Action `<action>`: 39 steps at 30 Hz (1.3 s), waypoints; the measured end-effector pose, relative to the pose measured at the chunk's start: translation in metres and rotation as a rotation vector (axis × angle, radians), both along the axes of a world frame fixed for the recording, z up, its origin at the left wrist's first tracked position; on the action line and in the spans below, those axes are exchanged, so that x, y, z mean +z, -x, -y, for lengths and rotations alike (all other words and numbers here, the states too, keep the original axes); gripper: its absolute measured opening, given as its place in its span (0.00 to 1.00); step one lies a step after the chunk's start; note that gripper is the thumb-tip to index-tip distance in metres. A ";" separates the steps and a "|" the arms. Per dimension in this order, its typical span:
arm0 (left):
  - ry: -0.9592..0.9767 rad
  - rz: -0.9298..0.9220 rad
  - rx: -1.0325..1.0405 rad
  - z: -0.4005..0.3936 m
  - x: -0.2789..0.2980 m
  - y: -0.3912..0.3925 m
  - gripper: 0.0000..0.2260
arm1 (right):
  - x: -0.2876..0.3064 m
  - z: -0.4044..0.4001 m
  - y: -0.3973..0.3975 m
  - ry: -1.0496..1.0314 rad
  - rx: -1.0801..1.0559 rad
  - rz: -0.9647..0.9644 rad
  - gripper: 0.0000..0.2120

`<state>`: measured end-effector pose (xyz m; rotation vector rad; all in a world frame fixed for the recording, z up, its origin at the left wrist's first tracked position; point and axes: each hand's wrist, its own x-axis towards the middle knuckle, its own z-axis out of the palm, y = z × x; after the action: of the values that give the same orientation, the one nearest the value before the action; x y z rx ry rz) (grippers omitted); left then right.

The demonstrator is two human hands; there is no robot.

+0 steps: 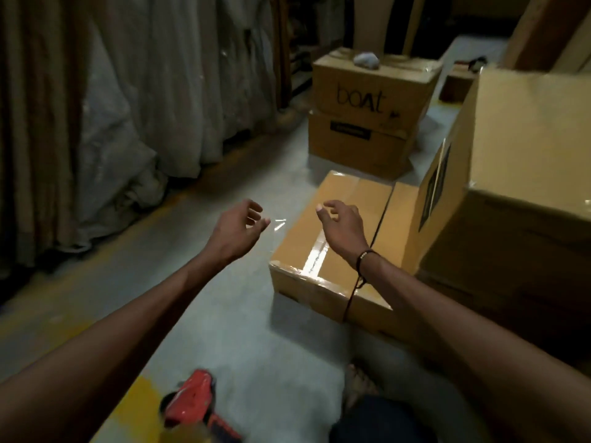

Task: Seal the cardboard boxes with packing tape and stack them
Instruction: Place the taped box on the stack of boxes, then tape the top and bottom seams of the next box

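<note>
- Two bare hands reach forward: the left hand [238, 230] hangs in the air over the floor with its fingers loosely curled and gripping nothing that can be made out; a thin glint of clear tape [279, 222] shows just beyond its fingertips, and whether the fingers touch it cannot be told.
- The right hand [340, 225], a dark beaded bracelet [364, 259] on its wrist, hovers above the taped box with its fingers relaxed and spread, holding nothing.
- Cardboard boxes in view: at least six.
- Directly under the right hand lies a low sealed box [315, 251], flat on the floor, with a shiny strip of clear tape along its top seam and over its near edge.
- A second low box [395, 219] sits touching it on the right-hand side, a dark cord running along the gap between them.
- Right of the right forearm stands a tall stack of two large boxes [518, 187]; the upper one is tilted and carries a dark label on its side.
- Well beyond both hands is another two-high stack [367, 123]; its top box is marked "boat" and a pale crumpled lump [366, 60] rests on it.
- Near the left elbow, on the floor, lies a red tape dispenser [192, 401], blurred.
- Pale hanging sacks or wrapped bundles [128, 91] line the side left of the left hand.
</note>
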<state>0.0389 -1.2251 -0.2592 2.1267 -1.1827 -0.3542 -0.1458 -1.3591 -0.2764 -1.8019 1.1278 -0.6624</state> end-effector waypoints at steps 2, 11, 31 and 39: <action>0.071 -0.013 0.075 -0.045 0.043 0.009 0.14 | 0.046 -0.037 0.000 0.033 0.031 0.042 0.18; 0.390 -0.047 0.418 -0.285 0.173 0.032 0.07 | 0.169 -0.243 -0.037 -0.003 0.280 0.227 0.15; 0.451 -0.009 1.270 -0.745 0.182 0.118 0.04 | 0.179 -0.696 -0.117 -0.237 1.223 0.247 0.15; 0.423 -0.047 1.700 -0.934 0.143 0.209 0.04 | 0.153 -0.860 -0.089 -0.259 1.553 0.124 0.15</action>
<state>-0.1699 -0.2909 -0.1158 1.9416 0.7315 0.5615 -0.0570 -0.4992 -0.1236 -1.7615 -0.4179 0.3073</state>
